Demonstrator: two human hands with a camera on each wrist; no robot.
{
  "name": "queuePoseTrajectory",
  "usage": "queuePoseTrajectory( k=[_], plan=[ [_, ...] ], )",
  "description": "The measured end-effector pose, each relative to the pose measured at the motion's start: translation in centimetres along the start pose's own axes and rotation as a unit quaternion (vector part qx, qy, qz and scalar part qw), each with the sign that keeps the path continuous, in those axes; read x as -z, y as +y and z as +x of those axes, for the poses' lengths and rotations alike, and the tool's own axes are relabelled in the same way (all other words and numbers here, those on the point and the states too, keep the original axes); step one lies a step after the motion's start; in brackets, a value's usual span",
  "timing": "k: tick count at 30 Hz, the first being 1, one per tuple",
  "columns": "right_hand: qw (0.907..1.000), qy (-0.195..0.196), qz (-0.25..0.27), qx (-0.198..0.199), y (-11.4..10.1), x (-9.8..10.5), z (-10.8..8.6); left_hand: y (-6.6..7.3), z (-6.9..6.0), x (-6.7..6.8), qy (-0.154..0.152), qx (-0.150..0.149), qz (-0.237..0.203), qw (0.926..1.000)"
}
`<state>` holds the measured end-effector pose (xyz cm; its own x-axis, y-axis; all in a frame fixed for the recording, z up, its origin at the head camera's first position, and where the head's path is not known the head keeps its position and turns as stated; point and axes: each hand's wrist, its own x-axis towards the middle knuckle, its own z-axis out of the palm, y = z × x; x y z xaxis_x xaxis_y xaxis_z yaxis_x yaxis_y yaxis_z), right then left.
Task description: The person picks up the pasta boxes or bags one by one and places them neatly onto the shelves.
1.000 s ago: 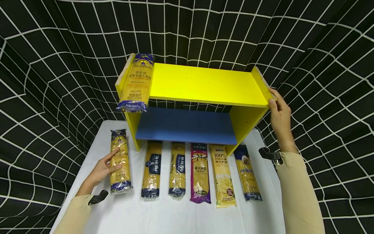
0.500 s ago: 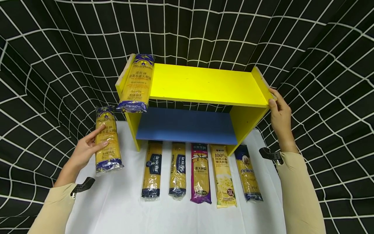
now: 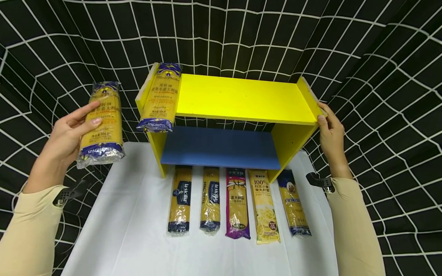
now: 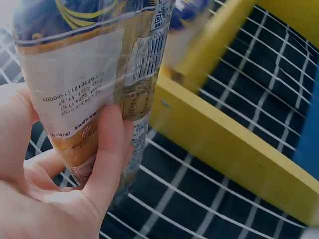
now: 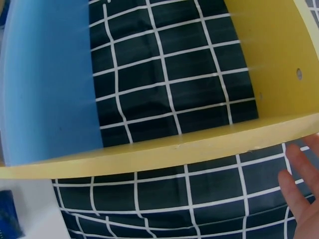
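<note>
My left hand holds a yellow and blue spaghetti pack in the air, left of the shelf. The left wrist view shows its printed back, with the fingers curled round it. On the right, my right hand grips the upper side panel of the two-tier shelf, thumb in front and fingers at the outer side. A matching spaghetti pack lies on the yellow top tier, against its left wall. The lower tier is blue.
Several pasta packs lie in a row on the white table, partly under the shelf: two la sicilia packs, a purple pack, a pale yellow pack and a blue-ended pack. Black cloth with a white grid surrounds the table.
My left hand has lifted the spaghetti pack off the table and carried it up and left, to beside the shelf's upper tier. My right hand stays on the side panel.
</note>
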<state>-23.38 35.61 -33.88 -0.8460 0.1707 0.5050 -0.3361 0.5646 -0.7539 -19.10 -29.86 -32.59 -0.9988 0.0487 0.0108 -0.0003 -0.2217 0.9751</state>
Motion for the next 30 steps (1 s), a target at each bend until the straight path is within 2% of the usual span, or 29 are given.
queuePoseTrajectory(
  k=[4, 8, 11, 15, 21, 28, 30],
  plan=[
    [1.0000, -0.003, -0.003, -0.006, 0.0, 0.1, 0.0, 2.6, 0.8, -1.4, -0.006, -0.016, -0.001, 0.9999],
    [1.0000, -0.004, -0.006, -0.007, 0.0, 0.1, -0.1, 4.6, 1.8, -3.2, -0.009, -0.023, -0.009, 0.9997],
    [0.9999, -0.005, -0.010, -0.008, 0.0, 0.0, -0.1, 5.8, 2.4, -4.7, -0.025, -0.018, -0.008, 0.9995],
    [0.9999, -0.007, -0.009, -0.010, -0.1, 0.0, -0.1, 7.2, 3.3, -7.1, -0.064, -0.009, 0.001, 0.9979],
    [0.9999, -0.007, -0.006, -0.009, -0.1, 0.0, -0.1, 8.5, 4.7, -11.1, -0.097, -0.006, 0.049, 0.9940],
    [0.9999, -0.004, -0.010, -0.003, 0.2, 0.0, 0.1, 9.1, 5.9, -15.0, -0.118, 0.006, 0.109, 0.9870],
    [0.9999, -0.003, -0.014, -0.004, 0.6, 0.0, 0.2, 9.1, 6.3, -16.0, -0.125, 0.012, 0.135, 0.9829]
  ],
)
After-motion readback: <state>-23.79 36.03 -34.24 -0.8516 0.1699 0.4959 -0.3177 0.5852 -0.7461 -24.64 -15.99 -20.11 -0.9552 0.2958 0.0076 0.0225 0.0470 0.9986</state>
